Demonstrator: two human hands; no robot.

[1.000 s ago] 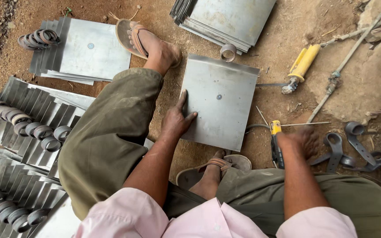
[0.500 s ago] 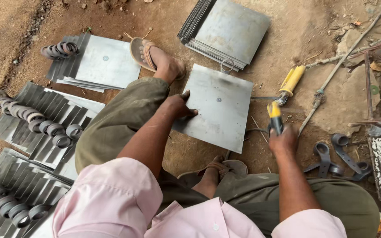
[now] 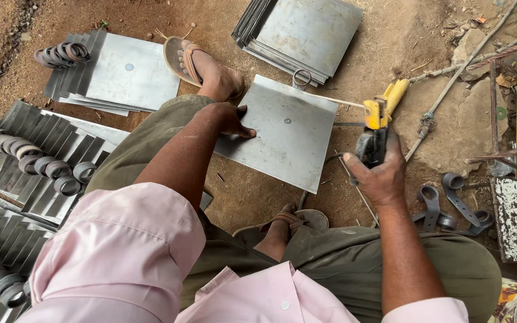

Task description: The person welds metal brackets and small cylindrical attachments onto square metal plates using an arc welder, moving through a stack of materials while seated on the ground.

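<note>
The person sits on the dirt ground (image 3: 151, 18) with a square metal sheet (image 3: 282, 140) lying flat between the two feet. The left hand (image 3: 231, 119) presses down on the left edge of this sheet, with the fingers spread a little and the thumb on top, so the sheet stays put.

The right hand (image 3: 378, 173) is wrapped tight around a welding holder (image 3: 375, 128) with a yellow and black grip. A thin rod (image 3: 330, 100) sticks out of the holder and reaches toward the top right corner of the sheet.

A second ago the right hand was low on the ground by the bent metal clamps (image 3: 450, 203), just closing on the holder. Half a second ago it was lifting it. Now the holder is up and the rod points at the sheet, near a small metal ring (image 3: 301, 79) that stands at the top edge. I think this means the picking up is done and the hand is lining the rod up with the ring. The rod tip looks close to the sheet's corner, but I cannot tell if it touches.

A yellow handled tool (image 3: 397, 93) lies on the ground just behind the holder. A stack of sheets (image 3: 306, 30) rests above, and more sheets with rings (image 3: 49, 164) lie in rows on the left
</note>
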